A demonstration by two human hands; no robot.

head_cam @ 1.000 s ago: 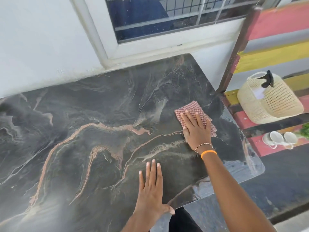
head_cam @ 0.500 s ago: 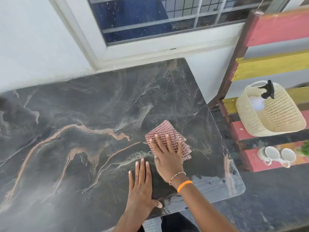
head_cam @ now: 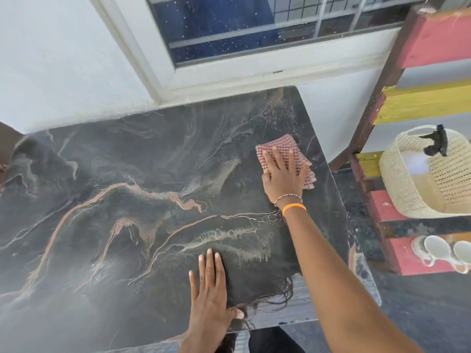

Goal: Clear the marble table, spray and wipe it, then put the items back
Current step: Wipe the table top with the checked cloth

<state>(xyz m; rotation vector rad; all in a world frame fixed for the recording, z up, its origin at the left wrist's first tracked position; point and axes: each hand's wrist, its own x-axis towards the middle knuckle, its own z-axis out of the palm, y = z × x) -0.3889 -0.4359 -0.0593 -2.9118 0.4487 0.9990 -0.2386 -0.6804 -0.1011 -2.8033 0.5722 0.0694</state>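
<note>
The dark marble table (head_cam: 127, 225) with pink and white veins fills the view and carries nothing but the cloth. A folded red-checked cloth (head_cam: 285, 146) lies near the table's far right edge. My right hand (head_cam: 284, 174) presses flat on the cloth with fingers spread. My left hand (head_cam: 209, 294) rests flat on the marble near the front edge, holding nothing. A spray bottle (head_cam: 435, 142) with a black trigger stands in a woven basket (head_cam: 413, 192) on the bench to the right.
A red and yellow slatted bench (head_cam: 397, 103) stands right of the table, with two white cups (head_cam: 443, 250) on its seat. A white wall and a window frame (head_cam: 229, 72) back the table. Dark floor (head_cam: 420, 314) lies between table and bench.
My right hand has slid the cloth from the table's near middle out to the far right edge. My left hand has stayed flat near the front edge.
</note>
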